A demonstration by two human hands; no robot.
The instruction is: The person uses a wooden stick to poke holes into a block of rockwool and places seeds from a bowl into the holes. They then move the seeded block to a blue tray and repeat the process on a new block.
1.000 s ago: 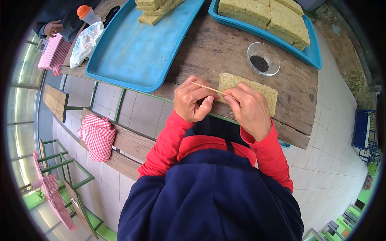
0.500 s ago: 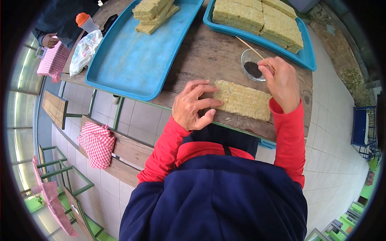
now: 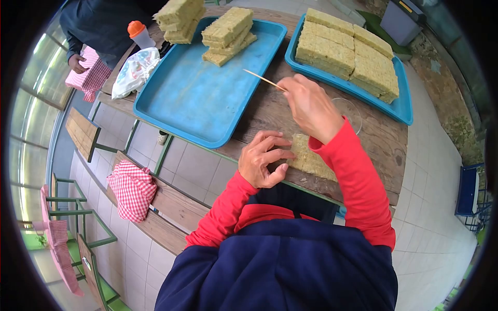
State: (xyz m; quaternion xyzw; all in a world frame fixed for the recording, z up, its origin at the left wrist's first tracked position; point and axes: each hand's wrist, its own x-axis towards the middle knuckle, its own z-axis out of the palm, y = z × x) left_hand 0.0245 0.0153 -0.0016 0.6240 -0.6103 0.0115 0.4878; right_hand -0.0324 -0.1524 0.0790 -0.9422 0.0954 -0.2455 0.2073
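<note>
The right hand (image 3: 311, 106) has lifted off the glass bowl (image 3: 353, 111) — fingers pinching the skewer (image 3: 263, 80) — while the left hand (image 3: 265, 158), fingers spread, pins the slab (image 3: 307, 158).

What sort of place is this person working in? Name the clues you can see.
Probably a greenhouse or nursery work area: a rough wooden table with benches on a tiled floor, blue trays stacked with fibrous yellowish blocks, and glazed walls at the left.
</note>
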